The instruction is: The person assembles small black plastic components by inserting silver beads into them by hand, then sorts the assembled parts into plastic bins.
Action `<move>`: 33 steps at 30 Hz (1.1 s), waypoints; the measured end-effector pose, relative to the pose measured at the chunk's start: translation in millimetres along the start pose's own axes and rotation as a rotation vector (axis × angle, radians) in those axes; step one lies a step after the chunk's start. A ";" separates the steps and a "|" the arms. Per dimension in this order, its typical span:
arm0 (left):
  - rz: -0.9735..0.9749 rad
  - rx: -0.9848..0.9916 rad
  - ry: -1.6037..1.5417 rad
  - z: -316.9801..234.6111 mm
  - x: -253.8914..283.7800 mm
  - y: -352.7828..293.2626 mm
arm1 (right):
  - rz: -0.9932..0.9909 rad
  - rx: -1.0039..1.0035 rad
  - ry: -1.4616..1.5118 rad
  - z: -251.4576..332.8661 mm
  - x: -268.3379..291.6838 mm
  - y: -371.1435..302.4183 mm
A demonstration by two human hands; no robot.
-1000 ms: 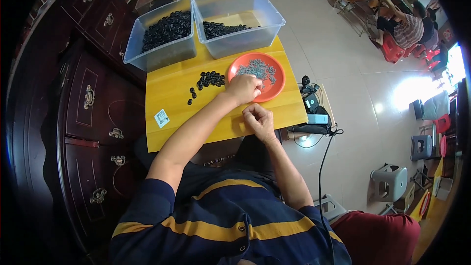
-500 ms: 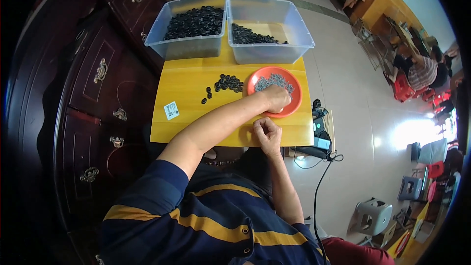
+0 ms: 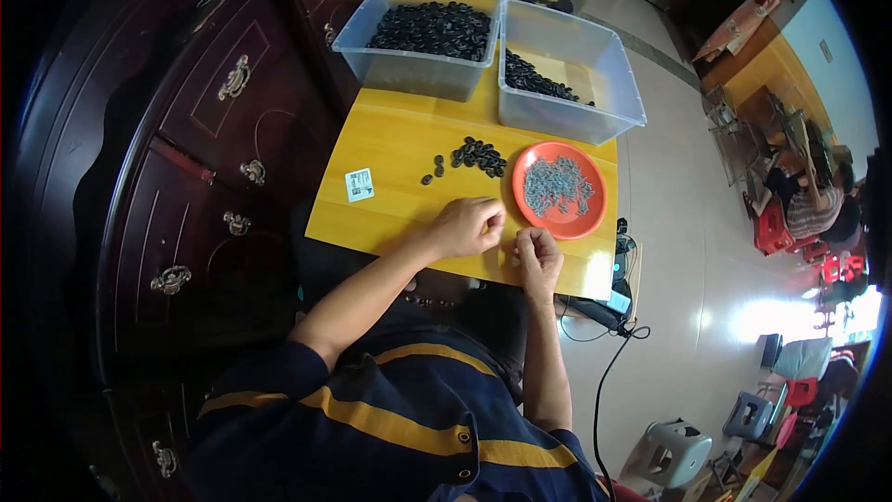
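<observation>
My left hand point(image 3: 469, 227) hovers over the front of the yellow table, its fingers curled together; whatever lies in them is too small or hidden to name. Close beside it, my right hand point(image 3: 539, 258) is closed in a pinch near the table's front edge, its contents also unclear. Just beyond the hands sits an orange-red plate point(image 3: 598, 214) with a heap of tiny grey pieces point(image 3: 556, 184). Left of the plate lies a loose group of small black oval pieces point(image 3: 478, 156), with a few strays apart from it.
Two clear plastic bins stand at the back: the left bin point(image 3: 409, 72) holds a thick layer of black pieces, the right bin point(image 3: 567, 116) a smaller slope. A white label point(image 3: 359, 185) lies at left. Dark drawers point(image 3: 223, 130) flank the table; cables point(image 3: 609, 353) hang at right.
My left hand has drawn back from the plate to beside my right hand. The view has shifted, so the table appears further right and tilted.
</observation>
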State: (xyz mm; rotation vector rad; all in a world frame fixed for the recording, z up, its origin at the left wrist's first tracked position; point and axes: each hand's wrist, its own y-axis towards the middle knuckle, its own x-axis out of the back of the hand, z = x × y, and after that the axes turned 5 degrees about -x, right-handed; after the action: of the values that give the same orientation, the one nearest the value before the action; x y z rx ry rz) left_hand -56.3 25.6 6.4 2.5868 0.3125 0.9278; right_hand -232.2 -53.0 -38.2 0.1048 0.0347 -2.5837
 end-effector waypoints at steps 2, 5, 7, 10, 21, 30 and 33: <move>-0.121 0.091 -0.100 8.4 6.1 -29.8 | -0.039 0.026 -0.254 -3.4 -6.4 6.8; -0.317 0.227 -0.345 38.4 5.8 -63.2 | -0.001 0.240 -0.487 8.8 -30.5 16.9; -0.418 0.241 -0.452 44.7 14.1 -63.3 | 0.037 0.240 -0.608 20.1 -46.6 26.9; -0.535 0.246 -0.505 54.2 17.3 -55.5 | 0.077 0.232 -0.851 23.0 -64.5 43.2; -0.537 0.268 -0.354 62.6 15.5 -57.5 | -0.036 0.080 -1.195 11.8 -84.0 64.8; -0.521 0.265 -0.287 66.3 18.0 -57.9 | -0.067 0.278 -1.112 3.5 -81.6 51.6; -0.527 0.268 -0.235 64.8 18.5 -56.8 | -0.047 0.281 -1.056 4.1 -80.1 52.0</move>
State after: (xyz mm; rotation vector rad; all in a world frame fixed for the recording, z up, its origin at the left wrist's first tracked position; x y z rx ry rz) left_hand -5.0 65.6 -53.0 2.5986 1.0468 0.4122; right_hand -137.2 -55.2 -27.7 -1.1447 -0.7052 -2.3534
